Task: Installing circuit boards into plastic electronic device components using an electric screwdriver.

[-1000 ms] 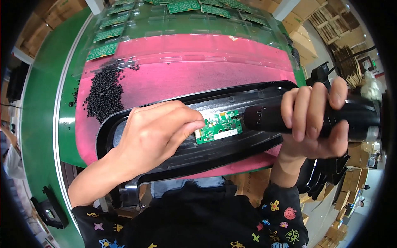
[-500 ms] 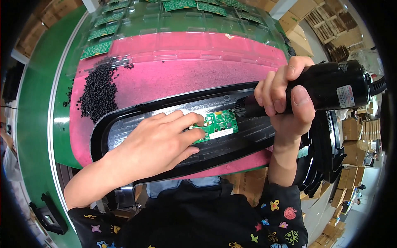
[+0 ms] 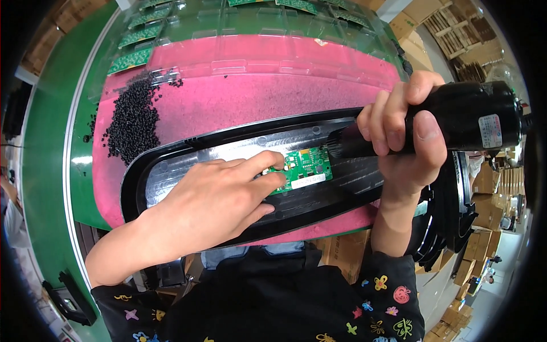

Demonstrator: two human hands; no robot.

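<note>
My right hand [image 3: 407, 128] is wrapped round a black electric screwdriver [image 3: 464, 114], which lies tilted with its dark ribbed front end over the right end of a green circuit board [image 3: 310, 165]. Its bit cannot be made out. Bent fingers of my left hand [image 3: 228, 191] hold the board down at its left end, covering that part; the thumb rests lower, beside the board. The board sits inside a long black plastic housing [image 3: 196, 142], rounded at its left end. A white label strip runs along the board's near edge.
A heap of small black screws [image 3: 134, 122] lies left on the pink mat [image 3: 273, 94]. Beyond it, a clear plastic tray [image 3: 228, 65] and several green boards [image 3: 130, 61] lie on the green table [image 3: 45, 188]. More black housings [image 3: 450, 211] stand at right, near cardboard boxes [image 3: 484, 176].
The screwdriver and my right hand have shifted slightly right in the picture. My left hand keeps its place on the board. The view itself has moved a little.
</note>
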